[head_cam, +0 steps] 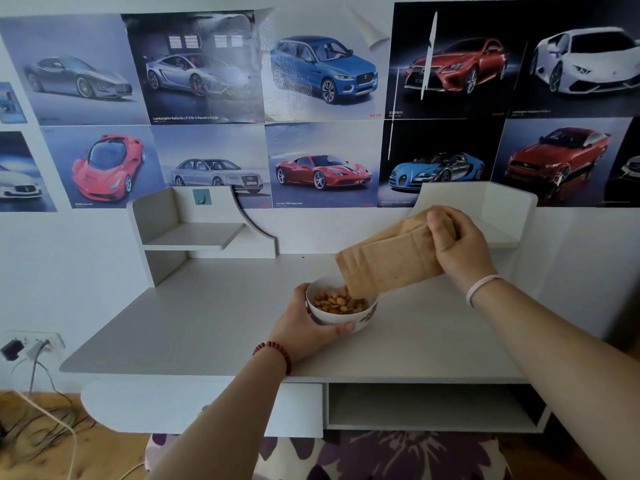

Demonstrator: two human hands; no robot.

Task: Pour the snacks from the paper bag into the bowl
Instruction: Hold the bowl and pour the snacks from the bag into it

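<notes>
Car posters (322, 98) cover the wall above a grey desk (207, 323).

A home bedroom or study: white desk (207, 323) under wall-pasted car posters (322, 74), wooden floor (41, 445).

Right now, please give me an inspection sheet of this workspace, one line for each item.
Surface: grey desk, bare apart from the bowl.
Job's things: paper bag tilted, mouth over white bowl; snacks inside.
Clutter: nothing seen.
Grips: left hand cups the bowl; right hand holds the bag's raised end.
Cables: wall socket, cables on the floor at left.
Surroundings: car posters, small shelves.
</notes>
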